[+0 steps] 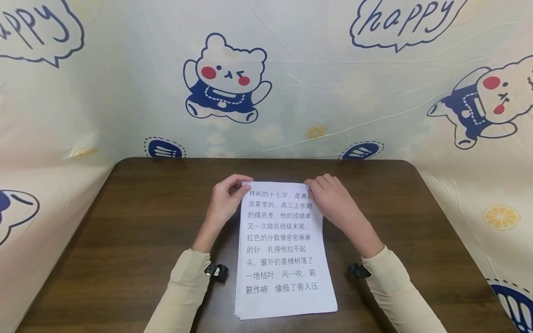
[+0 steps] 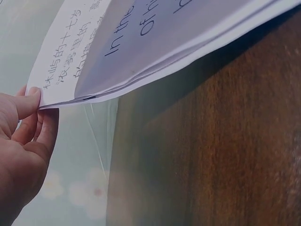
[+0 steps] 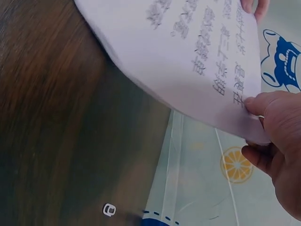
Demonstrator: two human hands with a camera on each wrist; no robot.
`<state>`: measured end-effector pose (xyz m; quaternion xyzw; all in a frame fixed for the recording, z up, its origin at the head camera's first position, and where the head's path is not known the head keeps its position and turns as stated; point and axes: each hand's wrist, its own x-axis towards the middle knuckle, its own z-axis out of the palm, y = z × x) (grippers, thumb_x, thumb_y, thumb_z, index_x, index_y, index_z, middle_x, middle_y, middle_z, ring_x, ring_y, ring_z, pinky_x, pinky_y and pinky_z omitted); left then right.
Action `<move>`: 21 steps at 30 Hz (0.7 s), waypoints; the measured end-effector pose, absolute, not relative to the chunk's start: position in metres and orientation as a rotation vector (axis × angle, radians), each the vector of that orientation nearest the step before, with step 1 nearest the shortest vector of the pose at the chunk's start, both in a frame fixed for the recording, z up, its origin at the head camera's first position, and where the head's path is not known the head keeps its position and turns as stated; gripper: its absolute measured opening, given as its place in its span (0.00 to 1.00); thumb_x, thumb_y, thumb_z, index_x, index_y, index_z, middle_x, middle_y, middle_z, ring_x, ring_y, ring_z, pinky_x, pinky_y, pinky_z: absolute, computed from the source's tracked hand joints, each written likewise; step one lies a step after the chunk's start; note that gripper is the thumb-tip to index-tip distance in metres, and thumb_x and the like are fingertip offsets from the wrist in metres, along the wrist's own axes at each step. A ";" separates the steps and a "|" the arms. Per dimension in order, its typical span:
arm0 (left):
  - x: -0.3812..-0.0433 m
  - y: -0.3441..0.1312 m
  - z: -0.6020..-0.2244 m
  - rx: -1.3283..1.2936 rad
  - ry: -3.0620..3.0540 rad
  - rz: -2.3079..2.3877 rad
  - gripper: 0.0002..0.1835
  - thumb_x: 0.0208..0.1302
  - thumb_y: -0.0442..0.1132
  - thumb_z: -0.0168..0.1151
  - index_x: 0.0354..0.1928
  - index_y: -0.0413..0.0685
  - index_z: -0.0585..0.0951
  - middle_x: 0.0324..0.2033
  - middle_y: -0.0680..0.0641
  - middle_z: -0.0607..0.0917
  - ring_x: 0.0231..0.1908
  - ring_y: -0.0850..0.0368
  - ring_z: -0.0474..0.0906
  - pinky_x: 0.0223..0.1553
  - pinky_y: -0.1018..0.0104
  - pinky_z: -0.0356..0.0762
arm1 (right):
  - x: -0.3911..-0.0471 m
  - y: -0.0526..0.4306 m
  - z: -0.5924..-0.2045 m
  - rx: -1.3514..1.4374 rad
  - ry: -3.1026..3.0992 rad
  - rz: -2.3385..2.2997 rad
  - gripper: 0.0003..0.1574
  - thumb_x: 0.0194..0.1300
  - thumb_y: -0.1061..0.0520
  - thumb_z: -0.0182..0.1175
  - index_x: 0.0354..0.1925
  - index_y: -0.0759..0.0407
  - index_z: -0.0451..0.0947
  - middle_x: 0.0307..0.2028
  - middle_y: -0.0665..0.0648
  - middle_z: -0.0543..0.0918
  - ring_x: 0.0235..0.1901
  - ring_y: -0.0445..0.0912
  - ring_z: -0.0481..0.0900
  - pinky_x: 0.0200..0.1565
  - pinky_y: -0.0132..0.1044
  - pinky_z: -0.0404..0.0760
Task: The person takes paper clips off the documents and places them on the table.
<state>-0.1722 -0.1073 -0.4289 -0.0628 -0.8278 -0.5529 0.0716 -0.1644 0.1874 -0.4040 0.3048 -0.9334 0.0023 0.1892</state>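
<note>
A small stack of white paper sheets point(image 1: 283, 300), its top sheet printed with large Chinese characters, is held up over the table with its far edge toward the backdrop. At its far left corner, my left hand point(image 1: 225, 196) pinches the sheets between thumb and fingers. My right hand point(image 1: 335, 201) grips the far right corner, thumb on the printed side in the right wrist view. Beside the Chinese text, the left wrist view shows a shaded sheet with English words point(image 2: 124, 30). Along the stack's side, several sheet edges point(image 2: 155, 77) lie slightly apart.
The dark brown wooden table point(image 1: 145, 231) extends on both sides of the paper. Behind it hangs a pale cloth point(image 1: 291, 92) with cartoon bears and orange slices. Small black devices sit at the left wrist point(image 1: 218, 272) and right wrist point(image 1: 358, 271).
</note>
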 end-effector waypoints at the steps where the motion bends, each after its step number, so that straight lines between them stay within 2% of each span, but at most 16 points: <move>1: -0.172 -0.107 -0.429 -0.189 -2.488 -1.663 0.10 0.67 0.36 0.65 0.50 0.50 0.85 0.45 0.44 0.86 0.43 0.52 0.79 0.42 0.76 0.77 | -0.164 0.188 -0.405 0.856 -2.634 -0.012 0.21 0.71 0.60 0.60 0.59 0.65 0.74 0.48 0.62 0.83 0.48 0.54 0.77 0.55 0.47 0.78; 9: -0.171 -0.107 -0.430 -0.183 -2.494 -1.669 0.10 0.68 0.36 0.65 0.49 0.51 0.85 0.45 0.45 0.86 0.42 0.52 0.79 0.43 0.73 0.77 | -0.162 0.188 -0.407 0.803 -2.744 -0.030 0.22 0.73 0.60 0.57 0.61 0.66 0.70 0.49 0.62 0.80 0.48 0.54 0.72 0.58 0.48 0.75; 15: -0.171 -0.106 -0.431 -0.185 -2.496 -1.668 0.10 0.68 0.36 0.65 0.49 0.52 0.85 0.44 0.45 0.86 0.42 0.52 0.79 0.43 0.71 0.77 | -0.165 0.186 -0.408 0.718 -2.803 0.081 0.20 0.74 0.57 0.55 0.59 0.64 0.72 0.47 0.60 0.81 0.47 0.52 0.73 0.57 0.47 0.75; 21: -0.171 -0.105 -0.431 -0.203 -2.493 -1.684 0.10 0.67 0.36 0.66 0.49 0.52 0.85 0.44 0.45 0.86 0.43 0.52 0.79 0.45 0.70 0.79 | -0.168 0.187 -0.411 0.636 -2.767 0.271 0.17 0.73 0.57 0.57 0.57 0.62 0.76 0.46 0.59 0.84 0.44 0.51 0.75 0.52 0.45 0.77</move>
